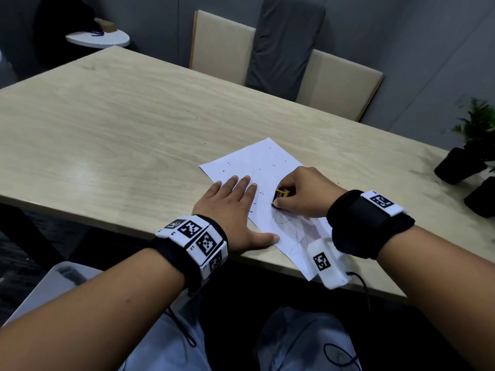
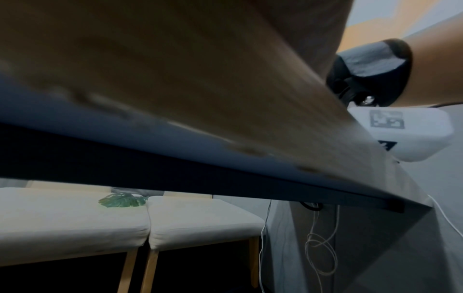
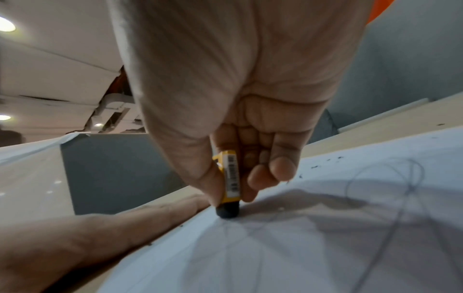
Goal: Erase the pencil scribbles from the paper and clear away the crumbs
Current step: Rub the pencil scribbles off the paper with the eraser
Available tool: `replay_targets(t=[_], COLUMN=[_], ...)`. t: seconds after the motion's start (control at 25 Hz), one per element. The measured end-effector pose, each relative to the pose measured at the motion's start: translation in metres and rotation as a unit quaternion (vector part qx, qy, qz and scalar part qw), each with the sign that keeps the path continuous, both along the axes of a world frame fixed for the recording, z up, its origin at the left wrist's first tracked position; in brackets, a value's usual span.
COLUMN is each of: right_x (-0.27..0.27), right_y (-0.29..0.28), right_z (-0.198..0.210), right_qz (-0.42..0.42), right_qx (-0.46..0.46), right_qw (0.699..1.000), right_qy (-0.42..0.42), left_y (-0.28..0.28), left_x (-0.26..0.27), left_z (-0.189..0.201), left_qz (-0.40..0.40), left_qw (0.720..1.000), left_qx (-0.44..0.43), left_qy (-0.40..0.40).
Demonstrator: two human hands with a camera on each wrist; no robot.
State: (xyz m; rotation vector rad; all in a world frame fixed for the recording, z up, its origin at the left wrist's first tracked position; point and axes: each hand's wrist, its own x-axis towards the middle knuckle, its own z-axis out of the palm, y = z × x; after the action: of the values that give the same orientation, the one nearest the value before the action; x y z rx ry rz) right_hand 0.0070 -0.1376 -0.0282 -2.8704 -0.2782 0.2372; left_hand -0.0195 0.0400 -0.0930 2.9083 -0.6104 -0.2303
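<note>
A pale wood-grain tabletop (image 1: 112,124) filled the head view, with two beige upholstered chairs (image 1: 222,46) and a grey padded panel (image 1: 286,41) behind its far edge at 12 o'clock, and dark-potted green plants (image 1: 466,156) at 3 o'clock. A white sheet of paper (image 1: 257,162) lay skewed near the front edge, at about 5 o'clock from the tabletop's centre, one corner overhanging the edge. Small dark eraser crumbs (image 1: 273,165) were scattered over the sheet's far half; grey pencil scribbles (image 1: 281,218) of loops and crossing lines remained on its near half. The left hand (image 1: 230,210) lay flat with fingers extended and thumb spread, pressing the sheet's left margin against the tabletop. The right hand (image 1: 302,194) was clenched around a yellow-sleeved eraser with a dark tip (image 3: 229,190), thumb on one side and curled fingers on the other; the tip touched the paper at the far end of the scribbles. Both wrists wore black bands carrying white marker blocks. The left wrist view was mostly blocked by the blurred palm and the tabletop's edge.
</note>
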Motion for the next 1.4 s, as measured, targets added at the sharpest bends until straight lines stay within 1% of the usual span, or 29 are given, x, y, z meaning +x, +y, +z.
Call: replay_targets(t=[0.2,0.36,0.52,0.68,0.84,1.04,1.2,1.32,1.4], right_x=[0.011,0.008,0.009,0.001,0.009,0.007,0.014,0.006,0.002], right_y=[-0.010,-0.009,-0.015,0.004,-0.002,0.012,-0.005,-0.001,-0.002], right_z=[0.004,-0.002,0.001,-0.003,0.001,-0.006,0.005,0.001,-0.003], right_qz=[-0.049,-0.014,-0.035,0.008,-0.042,-0.002,-0.046,-0.007,-0.002], right_qx=[0.000,-0.008,-0.014,0.013,0.006,0.005,-0.008,0.002,0.007], right_qw=[0.998,1.000,0.999,1.000,0.999,1.000,0.999,1.000,1.000], right_qy=[-0.029,-0.027,-0.028,-0.017,-0.018,-0.014,-0.025,-0.007,-0.006], left_y=[0.000,0.000,0.000,0.001,0.000,0.001,0.000,0.000,0.000], left_x=[0.000,0.001,0.002,0.002,0.001,0.002,0.001,0.002,0.002], left_z=[0.000,-0.003,-0.004,-0.004,-0.003,-0.003,-0.002,-0.003,-0.003], left_qz=[0.000,-0.008,-0.013,-0.013,-0.015,-0.015,-0.013,-0.014,-0.016], left_qw=[1.000,1.000,1.000,1.000,1.000,1.000,1.000,1.000,1.000], left_qx=[0.002,0.000,0.003,0.005,0.008,0.011,0.009,0.008,0.009], left_qy=[-0.007,-0.009,-0.008,-0.012,-0.008,-0.005,-0.006,-0.003,-0.001])
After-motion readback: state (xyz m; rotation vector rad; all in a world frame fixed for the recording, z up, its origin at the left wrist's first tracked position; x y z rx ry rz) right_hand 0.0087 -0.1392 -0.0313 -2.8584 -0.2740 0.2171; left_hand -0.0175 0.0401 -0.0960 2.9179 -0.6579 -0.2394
